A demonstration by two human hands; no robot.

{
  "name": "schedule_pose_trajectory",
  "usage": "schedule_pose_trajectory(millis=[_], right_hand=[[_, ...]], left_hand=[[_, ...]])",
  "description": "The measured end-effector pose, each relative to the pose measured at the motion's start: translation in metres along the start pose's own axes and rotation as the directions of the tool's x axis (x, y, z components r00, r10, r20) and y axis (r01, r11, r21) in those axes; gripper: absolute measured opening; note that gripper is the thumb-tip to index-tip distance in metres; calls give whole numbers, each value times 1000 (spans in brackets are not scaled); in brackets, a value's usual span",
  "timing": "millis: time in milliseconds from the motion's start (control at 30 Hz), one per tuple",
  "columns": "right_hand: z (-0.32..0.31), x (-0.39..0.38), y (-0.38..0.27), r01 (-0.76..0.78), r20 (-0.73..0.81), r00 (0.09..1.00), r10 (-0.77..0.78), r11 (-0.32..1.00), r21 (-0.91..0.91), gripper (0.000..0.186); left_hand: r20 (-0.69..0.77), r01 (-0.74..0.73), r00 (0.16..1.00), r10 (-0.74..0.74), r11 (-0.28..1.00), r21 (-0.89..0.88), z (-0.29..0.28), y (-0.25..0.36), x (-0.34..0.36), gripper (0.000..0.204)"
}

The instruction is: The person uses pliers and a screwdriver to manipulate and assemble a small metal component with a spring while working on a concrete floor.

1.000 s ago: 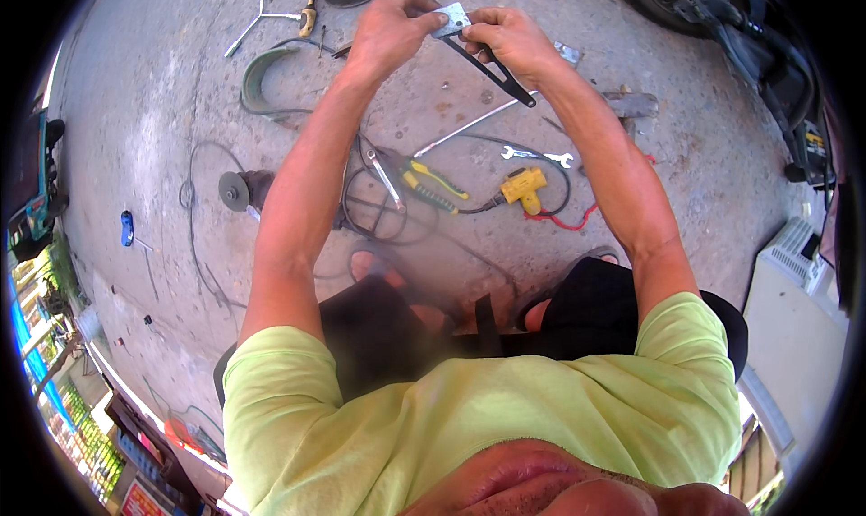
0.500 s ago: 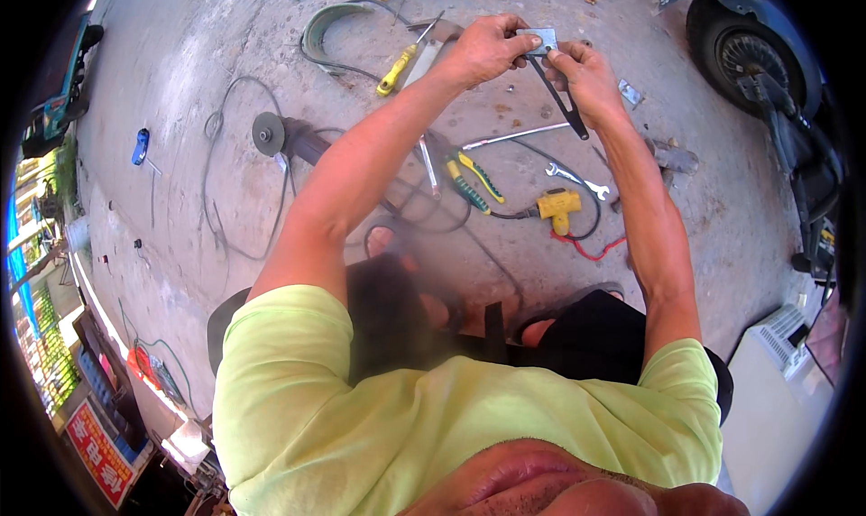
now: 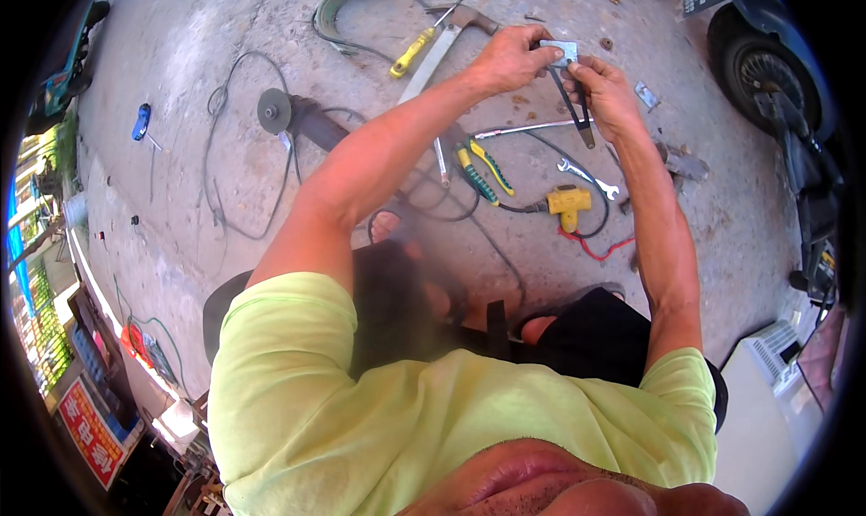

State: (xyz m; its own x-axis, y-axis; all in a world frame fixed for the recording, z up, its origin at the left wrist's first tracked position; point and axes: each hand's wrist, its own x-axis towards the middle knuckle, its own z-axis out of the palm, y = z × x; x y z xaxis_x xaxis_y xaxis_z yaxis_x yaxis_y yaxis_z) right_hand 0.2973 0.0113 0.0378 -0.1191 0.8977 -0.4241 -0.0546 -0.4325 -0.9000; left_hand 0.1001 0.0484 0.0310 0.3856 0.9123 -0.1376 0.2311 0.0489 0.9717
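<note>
Bracket: small grey metal piece (image 3: 565, 50), pinched between your two hands.
Left hand (image 3: 510, 58): fingers closed on its left edge.
Right hand (image 3: 603, 90): grips its right side; dark strap (image 3: 577, 110) hangs just below.

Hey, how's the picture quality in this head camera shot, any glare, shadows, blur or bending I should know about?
Head view: hard sunlight on the concrete floor, washed pale near the top; the small grey metal piece between left hand and right hand stays sharp; a dark smoky smear blurs the middle around the knees; fisheye bends edges toward the black rim, warping the scooter wheel.
</note>
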Motion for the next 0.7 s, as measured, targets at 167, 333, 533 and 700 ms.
schedule_pose_trajectory(millis=[167,333,533,700], right_hand=[[1,1,2,43,-51,998,-43,999,-8,17],[-24,12,-2,83,-82,993,-82,997,2,17],[-57,24,3,77,-159,984,-85,996,-55,13],[-62,15,9,22,-183,982,-38,996,-92,13]], left_hand=[[31,21,999,-22,999,39,-19,15,5,39],[-89,4,996,14,980,197,-78,-21,31,27],[-2,-90,993,116,777,623,-57,-38,10,31],[157,-89,987,-33,702,706,-32,-45,6,28]])
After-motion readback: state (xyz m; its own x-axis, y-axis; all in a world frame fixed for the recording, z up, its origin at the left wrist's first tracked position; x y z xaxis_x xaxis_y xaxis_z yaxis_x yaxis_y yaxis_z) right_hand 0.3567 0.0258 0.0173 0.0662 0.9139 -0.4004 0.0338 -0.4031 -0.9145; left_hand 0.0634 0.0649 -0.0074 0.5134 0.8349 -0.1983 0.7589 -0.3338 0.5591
